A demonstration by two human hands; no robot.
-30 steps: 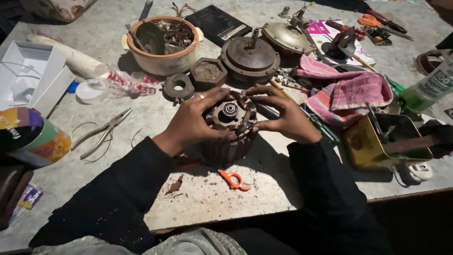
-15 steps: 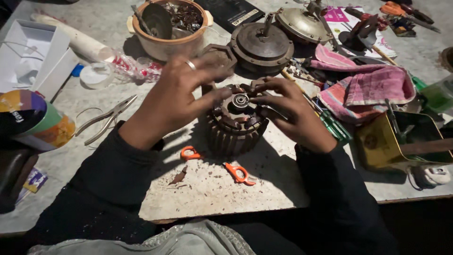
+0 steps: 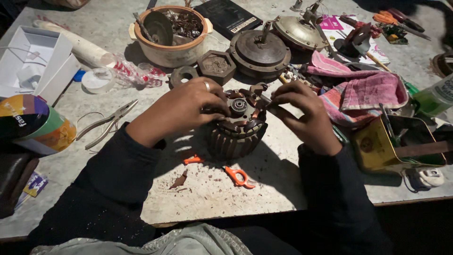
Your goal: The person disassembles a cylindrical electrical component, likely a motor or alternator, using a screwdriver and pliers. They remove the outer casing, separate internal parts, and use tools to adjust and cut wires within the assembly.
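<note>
Grey and scuffed, the stone-like counter point(image 3: 264, 198) fills the view, cluttered along its far half. At 12 o'clock from the hands stands a round cream ceramic bowl point(image 3: 170, 52) full of metal scraps, and at 1 o'clock a dark round metal motor cover with a centre shaft point(image 3: 259, 54). At 3 o'clock a pink striped cloth point(image 3: 368, 92) lies crumpled, with an open yellow metal tin point(image 3: 377, 151) just below it. At 10 o'clock sits a white open cardboard box point(image 3: 47, 61).

Near the counter's middle stands a dark ribbed cylindrical motor stator with copper windings on top point(image 3: 238, 137), upright on the counter. The left hand point(image 3: 186, 108), with a ring on one finger, curls over the stator's top at its 9 o'clock side, fingers bent and pressing on the windings. The right hand point(image 3: 306, 113) pinches at the windings on the 3 o'clock side, fingertips closed together; what they pinch is too small to tell.

At 9 o'clock lie grey metal pliers point(image 3: 106, 123), jaws pointing toward the hands. Just below the stator, at 6 o'clock, small orange-handled scissors point(image 3: 236, 175) lie flat among brown debris.
</note>
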